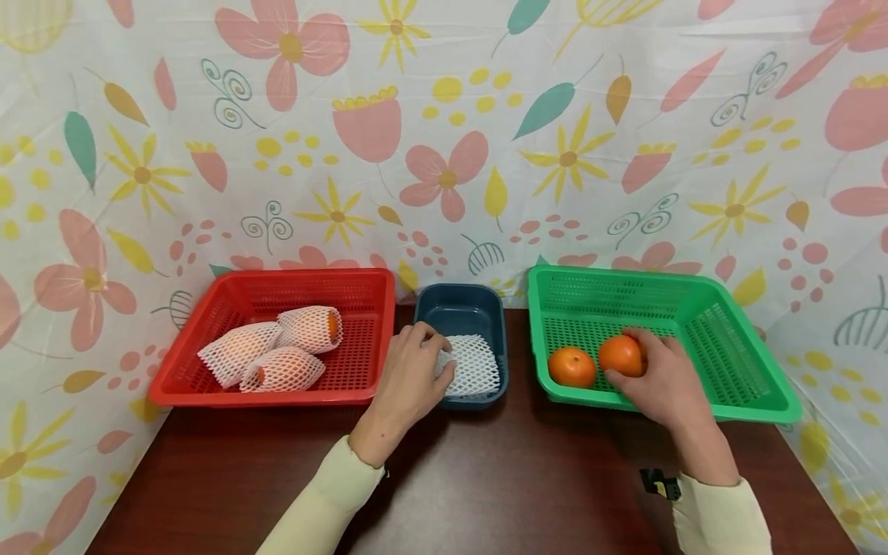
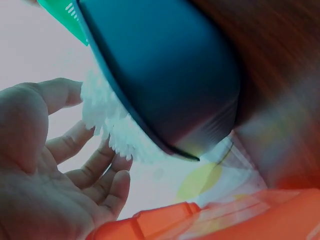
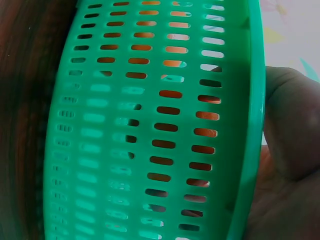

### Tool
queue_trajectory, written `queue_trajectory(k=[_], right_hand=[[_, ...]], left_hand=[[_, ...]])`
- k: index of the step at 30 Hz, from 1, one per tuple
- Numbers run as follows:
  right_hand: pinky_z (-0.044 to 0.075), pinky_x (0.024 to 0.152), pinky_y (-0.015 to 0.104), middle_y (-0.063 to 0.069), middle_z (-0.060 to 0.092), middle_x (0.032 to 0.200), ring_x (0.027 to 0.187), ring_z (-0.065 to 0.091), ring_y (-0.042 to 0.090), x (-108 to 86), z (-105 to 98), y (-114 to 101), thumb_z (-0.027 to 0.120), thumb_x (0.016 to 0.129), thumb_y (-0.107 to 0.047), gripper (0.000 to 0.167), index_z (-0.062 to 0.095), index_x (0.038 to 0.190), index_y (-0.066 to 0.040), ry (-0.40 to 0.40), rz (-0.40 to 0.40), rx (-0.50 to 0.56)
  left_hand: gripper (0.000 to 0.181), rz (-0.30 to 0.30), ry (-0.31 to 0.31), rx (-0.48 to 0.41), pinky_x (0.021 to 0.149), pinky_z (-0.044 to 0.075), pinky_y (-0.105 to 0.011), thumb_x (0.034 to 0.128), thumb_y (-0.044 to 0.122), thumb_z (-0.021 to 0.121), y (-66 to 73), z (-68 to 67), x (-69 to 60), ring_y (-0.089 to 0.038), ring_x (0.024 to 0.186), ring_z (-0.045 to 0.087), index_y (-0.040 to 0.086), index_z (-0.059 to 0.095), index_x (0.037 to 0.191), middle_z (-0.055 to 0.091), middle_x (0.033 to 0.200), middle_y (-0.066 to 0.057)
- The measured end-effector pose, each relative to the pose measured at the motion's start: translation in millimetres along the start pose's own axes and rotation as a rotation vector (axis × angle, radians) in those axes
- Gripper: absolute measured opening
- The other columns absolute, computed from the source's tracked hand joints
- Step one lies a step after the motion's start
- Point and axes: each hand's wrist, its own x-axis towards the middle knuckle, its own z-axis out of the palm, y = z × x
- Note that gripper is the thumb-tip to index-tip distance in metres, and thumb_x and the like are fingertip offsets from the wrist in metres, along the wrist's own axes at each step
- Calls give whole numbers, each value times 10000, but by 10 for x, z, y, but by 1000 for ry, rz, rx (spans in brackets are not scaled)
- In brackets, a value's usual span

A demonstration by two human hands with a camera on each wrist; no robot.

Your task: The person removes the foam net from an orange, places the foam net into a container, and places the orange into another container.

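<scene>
In the head view my left hand is over the left side of a small dark blue bin. Its thumb and index finger are apart beside white foam fruit nets. The left wrist view shows its fingers spread and slightly bent at the foam's edge. On the right, my right hand grips an orange with thumb and fingers, inside the green basket. A second orange lies just left of it. The basket wall hides most of that grip in the right wrist view.
A red basket stands on the left with three oranges in white foam nets. All containers sit on a dark brown table, against a flower-patterned cloth. The blue bin stands between the two baskets.
</scene>
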Motion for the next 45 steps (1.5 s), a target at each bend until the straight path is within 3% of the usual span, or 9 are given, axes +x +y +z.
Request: queue_trajectory(k=[8,17,25,32,45], right_hand=[[521,651,517,354,486,1217,952,548,460,21,-3,44,814,903,-288,731,482,1479,16,-65,10,-35],[517,708,560,363,542,1196,993,540,466,119,-47,14,816,901,-334,724,509,1435,47,-148,-1,-91],[513,691,525,360,583,1175,955,569,448,192,-64,38,797,908,-345,724,505,1427,67,-216,28,-113],[491,650,449,259,654,1043,826,601,345,267,-77,54,774,914,-342,679,530,1362,105,-297,36,-129],[505,699,488,251,650,1028,856,591,374,377,-78,65,784,884,-359,670,559,1315,103,-373,68,-179]], left_hand=[[124,10,65,-55,870,495,-441,925,192,806,-27,-131,1,-262,990,580,112,759,1005,624,1062,-64],[129,-47,64,-70,927,476,-474,921,195,812,-160,-336,-25,-269,990,574,116,775,1016,633,1059,-53],[122,-91,66,-45,935,467,-477,918,196,810,-289,-474,-86,-271,981,571,125,767,1009,639,1063,-56],[160,-128,65,-27,954,465,-495,904,213,822,-423,-553,-156,-290,1013,581,121,765,1021,646,1093,-78],[168,-199,109,-19,949,461,-572,879,166,830,-750,-794,-309,-354,1073,599,82,770,1011,660,1106,-126]])
